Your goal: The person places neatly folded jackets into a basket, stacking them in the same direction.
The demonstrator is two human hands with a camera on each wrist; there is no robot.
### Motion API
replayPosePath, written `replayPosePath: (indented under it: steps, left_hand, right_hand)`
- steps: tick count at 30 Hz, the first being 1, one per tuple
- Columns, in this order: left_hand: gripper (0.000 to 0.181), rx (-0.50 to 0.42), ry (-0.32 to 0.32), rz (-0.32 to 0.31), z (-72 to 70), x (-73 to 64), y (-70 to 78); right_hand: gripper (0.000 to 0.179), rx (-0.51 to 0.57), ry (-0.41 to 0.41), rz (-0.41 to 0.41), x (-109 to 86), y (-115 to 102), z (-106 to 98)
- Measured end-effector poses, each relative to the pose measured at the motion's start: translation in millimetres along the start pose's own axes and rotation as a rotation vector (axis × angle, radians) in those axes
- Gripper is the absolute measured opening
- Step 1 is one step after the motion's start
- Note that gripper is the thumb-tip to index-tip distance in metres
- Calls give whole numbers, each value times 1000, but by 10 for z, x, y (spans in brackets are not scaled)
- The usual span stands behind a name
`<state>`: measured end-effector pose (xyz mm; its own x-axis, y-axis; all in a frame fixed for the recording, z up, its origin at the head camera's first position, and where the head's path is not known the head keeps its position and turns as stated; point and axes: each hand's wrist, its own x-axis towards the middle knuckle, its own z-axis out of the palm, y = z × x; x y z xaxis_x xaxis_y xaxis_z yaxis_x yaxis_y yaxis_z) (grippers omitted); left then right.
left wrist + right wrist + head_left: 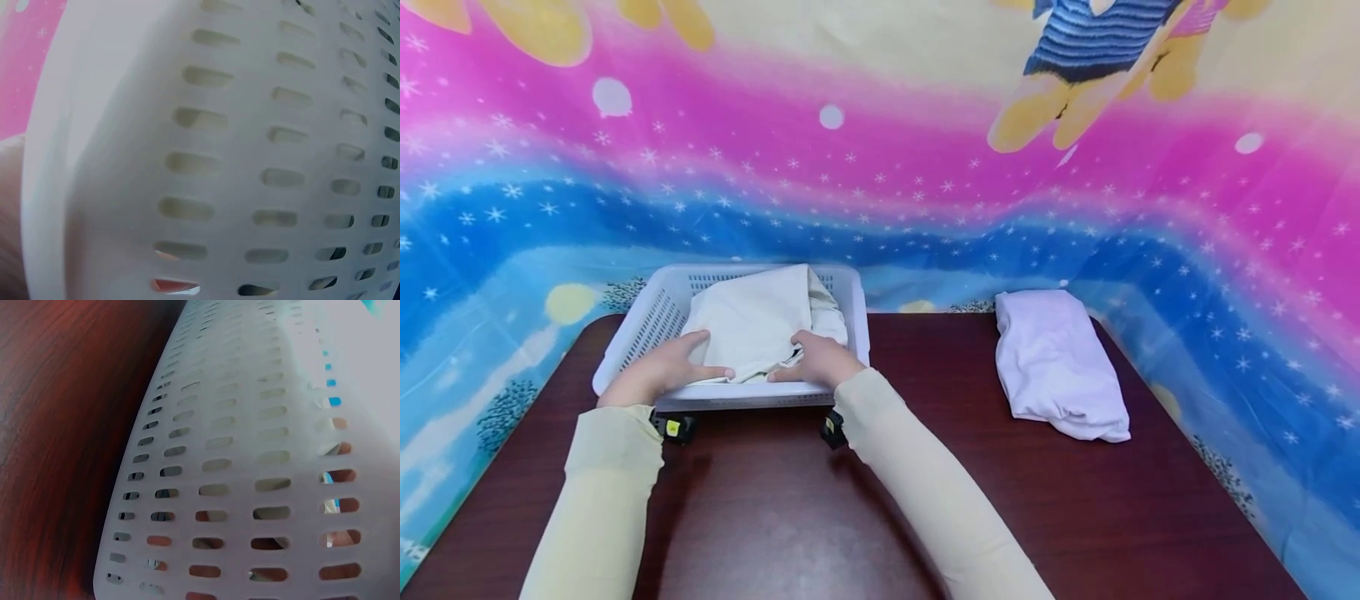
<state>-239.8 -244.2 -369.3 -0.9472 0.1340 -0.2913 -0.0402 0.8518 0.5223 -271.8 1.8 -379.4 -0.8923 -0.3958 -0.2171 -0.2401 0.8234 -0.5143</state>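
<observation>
A folded cream cloth (748,321) lies in a white perforated plastic basket (625,342) in the head view. My left hand (658,367) reaches over the basket's near left rim and grips the cloth's left side, its thumb along the near edge. From the right, my right hand (823,360) holds the cloth's near right corner between thumb and fingers. Some fingertips of both hands are hidden by the cloth. Both wrist views are filled by the basket's slotted wall (237,150), and the right one also shows the wall (212,462) beside the tabletop.
A folded white cloth bundle (1056,362) lies on the right part of the dark reddish wooden table (760,500). A colourful printed curtain (910,167) hangs behind the table and along its sides.
</observation>
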Motion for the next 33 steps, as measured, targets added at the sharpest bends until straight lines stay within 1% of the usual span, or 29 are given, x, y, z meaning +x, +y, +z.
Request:
replayPosePath:
  steps: [3,7,11,13,15,18,23,26,29,33]
  left_hand:
    - [109,-10,3,-15,9,14,-2]
    - [109,-18,5,-24,6,18,6]
    - [108,-15,4,-9,-1,7,6]
    - [107,-15,2,2,-2,2,1]
    - [107,-16,2,11,-4,-4,-2]
    - [105,-17,7,24,-2,1,-11]
    - [104,-27,17,17,-6,5,-11]
    - [103,-15,27,20,-5,2,1]
    - [101,-11,30,17,0,-2,10]
    - [101,-22,21,-3,16,-2,19]
  right_hand:
    - [74,-31,50,-4,-26,-9,4]
    - [75,-129,135,-13,-62,-38,-5]
    - [74,-266,228,-19,-85,-58,1]
    - [70,-306,271,-23,-97,-63,4]
    - [65,-319,310,-26,-107,-64,6]
    - [55,-293,350,-33,-121,-59,5]
    - [43,-194,368,-44,-123,-43,-31]
    - [37,-116,355,-48,-117,-36,-102]
    - [30,-45,320,-54,-105,-37,-209]
    - [20,32,276,-54,-66,-49,-366]
